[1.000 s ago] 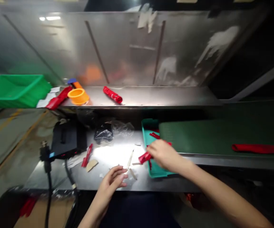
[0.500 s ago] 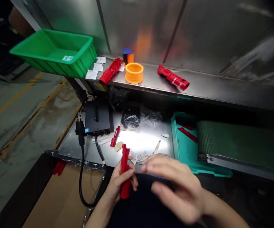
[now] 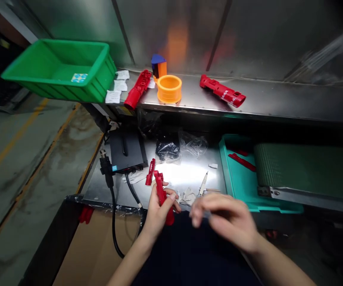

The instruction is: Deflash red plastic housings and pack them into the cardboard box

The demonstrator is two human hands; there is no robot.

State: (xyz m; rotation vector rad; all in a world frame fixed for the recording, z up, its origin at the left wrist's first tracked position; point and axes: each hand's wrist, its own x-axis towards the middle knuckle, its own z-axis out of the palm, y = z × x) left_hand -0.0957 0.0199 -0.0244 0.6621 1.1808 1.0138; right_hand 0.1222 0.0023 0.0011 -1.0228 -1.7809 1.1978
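My left hand grips a red plastic housing piece at the front of the steel bench, its lower end poking out below my fingers. My right hand is blurred just to the right, its fingertips drawn together, and I cannot make out anything in them. Nearest to it lie a small craft knife and crumpled white scraps. Another small red part rests on the bench just beyond my left hand.
A teal tray holds red strips beside a green conveyor belt. Behind are a black box, plastic bags, and a black cable. The upper shelf carries red housings, an orange ring, and a green bin.
The red piece went from my right hand over the teal tray into my left hand, which has tilted it. My right hand has moved off it, and the view has tipped downward.
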